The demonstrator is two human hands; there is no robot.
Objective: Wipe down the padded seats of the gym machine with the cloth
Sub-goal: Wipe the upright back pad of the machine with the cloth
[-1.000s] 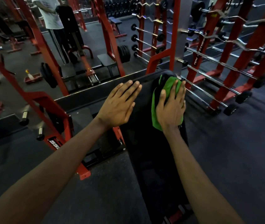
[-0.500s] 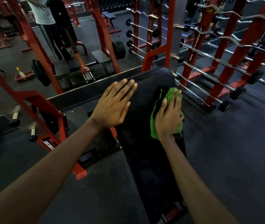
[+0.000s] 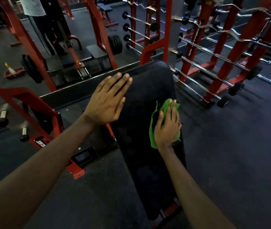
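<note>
Right hand (image 3: 167, 129) pressed palm-down, fingers together and nearly flat, pinning a crumpled bright green cloth (image 3: 154, 129) against the long black padded bench (image 3: 148, 90). Grip not curled round the cloth, only spread flat on top of it; cloth showing beyond the fingertips, to the left of the palm and under the heel of the hand, close to the pad's right edge. Left hand (image 3: 108, 101) flat and spread wide, holding nothing, over the pad's left edge, well to the left of the right grip and slightly farther up; contact with the padding not clear. Beyond both grips, red steel rack uprights (image 3: 149, 47) and chrome barbells (image 3: 202, 61) on a red stand. Dark rubber floor (image 3: 230, 154) to the right of the cloth.
</note>
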